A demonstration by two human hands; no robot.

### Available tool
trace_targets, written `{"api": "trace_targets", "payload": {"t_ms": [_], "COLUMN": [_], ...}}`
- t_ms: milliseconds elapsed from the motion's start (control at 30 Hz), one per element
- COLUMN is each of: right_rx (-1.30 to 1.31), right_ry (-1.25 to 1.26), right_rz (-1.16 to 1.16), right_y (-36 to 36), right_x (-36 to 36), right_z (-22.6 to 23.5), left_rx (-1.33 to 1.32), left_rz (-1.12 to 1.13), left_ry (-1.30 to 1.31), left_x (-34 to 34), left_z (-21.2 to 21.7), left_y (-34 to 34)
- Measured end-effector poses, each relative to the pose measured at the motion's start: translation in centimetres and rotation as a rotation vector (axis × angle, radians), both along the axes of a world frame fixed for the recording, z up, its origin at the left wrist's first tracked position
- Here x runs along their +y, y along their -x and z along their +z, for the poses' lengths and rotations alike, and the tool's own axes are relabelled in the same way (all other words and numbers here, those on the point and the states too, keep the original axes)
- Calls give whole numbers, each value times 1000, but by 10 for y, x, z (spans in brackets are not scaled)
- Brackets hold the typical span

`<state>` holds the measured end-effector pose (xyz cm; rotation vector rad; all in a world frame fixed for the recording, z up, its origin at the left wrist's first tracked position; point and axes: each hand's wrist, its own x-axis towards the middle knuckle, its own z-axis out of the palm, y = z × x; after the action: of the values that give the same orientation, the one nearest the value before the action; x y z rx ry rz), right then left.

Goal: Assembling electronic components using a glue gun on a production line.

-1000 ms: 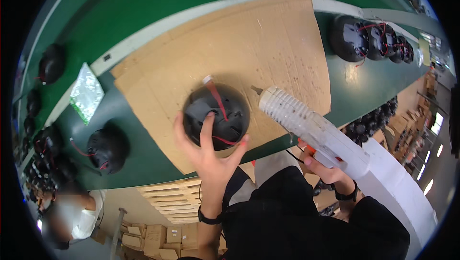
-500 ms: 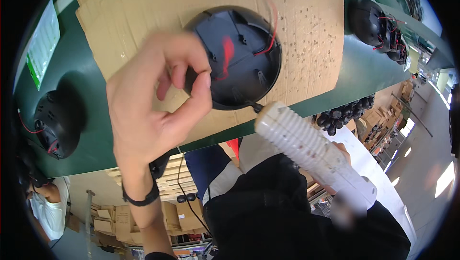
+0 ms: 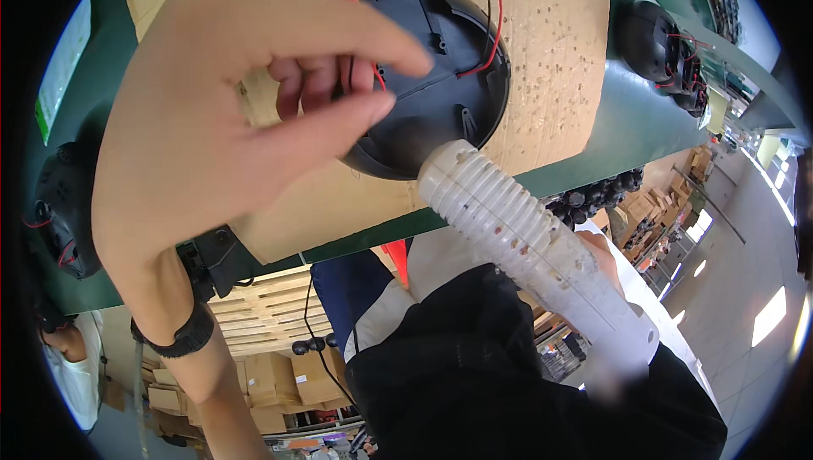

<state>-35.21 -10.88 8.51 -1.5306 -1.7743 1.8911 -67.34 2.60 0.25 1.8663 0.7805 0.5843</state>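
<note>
A round black plastic housing [image 3: 423,113] lies with its hollow inside up on a cardboard sheet. My left hand [image 3: 229,96] hovers over the housing's left side, thumb and index finger apart, other fingers curled. Beside those curled fingers run red and black wires; whether the fingers touch them I cannot tell. Mostly hidden behind a white ribbed electric screwdriver [image 3: 517,223], my right hand [image 3: 600,258] is wrapped round its handle. The tool's front end reaches over the housing's near rim, its tip out of sight. Another red and black wire pair [image 3: 494,19] rises from the housing's right side.
Cardboard [image 3: 550,62] covers part of the green table [image 3: 627,121]. Similar black housings with red wires stand at the left [image 3: 68,214] and far right [image 3: 648,41]. Several dark round parts [image 3: 593,193] are heaped beyond the near edge. Another person's arm [image 3: 72,346] shows at lower left.
My left hand has come closer to the view, and its thumb and index finger have parted. The screwdriver's front end has shifted up and left over the housing's rim, hiding its dark tip.
</note>
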Motion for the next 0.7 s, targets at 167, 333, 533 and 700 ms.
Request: {"api": "trace_targets", "payload": {"t_ms": [167,333,533,700], "right_rx": [-30,-91,-85,-92], "right_ry": [56,-126,-137,-180], "right_rz": [-149,143,119,142], "right_y": [-5,1,11,22], "right_x": [-11,8,11,18], "right_z": [2,3,1,6], "left_rx": [-63,-123,-226,-247], "left_rz": [151,-24,96,182], "left_ry": [239,333,-57,-102], "left_x": [6,12,10,11], "left_z": [2,-1,-13,-16], "left_y": [-6,6,-17,-23]}}
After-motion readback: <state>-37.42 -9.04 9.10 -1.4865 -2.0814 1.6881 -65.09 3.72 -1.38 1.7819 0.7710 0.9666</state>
